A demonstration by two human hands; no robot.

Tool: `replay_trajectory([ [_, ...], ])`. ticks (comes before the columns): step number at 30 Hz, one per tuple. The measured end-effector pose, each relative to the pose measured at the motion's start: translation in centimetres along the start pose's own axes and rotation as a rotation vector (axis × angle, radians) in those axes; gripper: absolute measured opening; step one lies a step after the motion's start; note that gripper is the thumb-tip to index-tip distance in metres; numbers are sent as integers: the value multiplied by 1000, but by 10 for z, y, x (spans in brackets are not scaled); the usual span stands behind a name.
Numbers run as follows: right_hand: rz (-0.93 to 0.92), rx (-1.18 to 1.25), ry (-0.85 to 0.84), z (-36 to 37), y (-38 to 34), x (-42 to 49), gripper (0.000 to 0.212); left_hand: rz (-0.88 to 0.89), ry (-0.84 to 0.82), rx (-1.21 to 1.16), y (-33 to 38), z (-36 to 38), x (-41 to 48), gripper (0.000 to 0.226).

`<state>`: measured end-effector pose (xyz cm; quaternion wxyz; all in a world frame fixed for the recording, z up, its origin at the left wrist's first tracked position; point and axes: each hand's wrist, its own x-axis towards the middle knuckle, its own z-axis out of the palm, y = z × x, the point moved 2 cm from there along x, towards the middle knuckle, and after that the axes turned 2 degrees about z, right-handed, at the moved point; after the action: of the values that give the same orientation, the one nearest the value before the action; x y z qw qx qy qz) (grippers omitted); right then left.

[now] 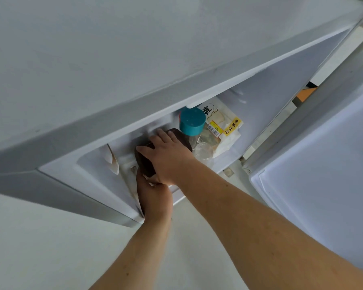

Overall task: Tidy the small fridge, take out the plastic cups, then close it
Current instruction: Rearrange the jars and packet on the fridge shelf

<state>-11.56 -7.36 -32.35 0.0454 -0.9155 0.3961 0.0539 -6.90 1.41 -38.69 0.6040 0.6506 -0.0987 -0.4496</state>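
Note:
The small grey fridge (pixel 134 65) is seen from above with its door (pixel 314 155) swung open at the right. Both hands reach into its compartment. My right hand (pixel 168 155) lies over a dark brown container (pixel 144 164), fingers curled round its top. My left hand (pixel 153 195) grips the same container from below at the fridge's front edge. A clear plastic cup (pixel 203 150) stands just right of the container, beside a bottle with a teal cap (pixel 192 121). How many cups there are cannot be made out.
A bagged bread pack with a yellow label (pixel 226 126) lies at the back right of the compartment. A white curved piece (pixel 112 162) sits at the compartment's left wall. Pale floor (pixel 40 248) stretches below the fridge.

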Motion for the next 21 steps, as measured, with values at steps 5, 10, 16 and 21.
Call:
replay_trajectory([
  [5, 154, 297, 354, 0, 13, -56, 76, 170, 54, 351, -20, -9, -13, 40],
  [10, 513, 258, 504, 20, 59, -102, 58, -90, -34, 425, -31, -19, -26, 56],
  [16, 563, 263, 228, 42, 94, -83, 79, 316, -416, 1013, -16, 6, -31, 31],
  [21, 542, 295, 203, 44, 100, -77, 71, 534, -494, 1262, -2, 38, -19, 58],
])
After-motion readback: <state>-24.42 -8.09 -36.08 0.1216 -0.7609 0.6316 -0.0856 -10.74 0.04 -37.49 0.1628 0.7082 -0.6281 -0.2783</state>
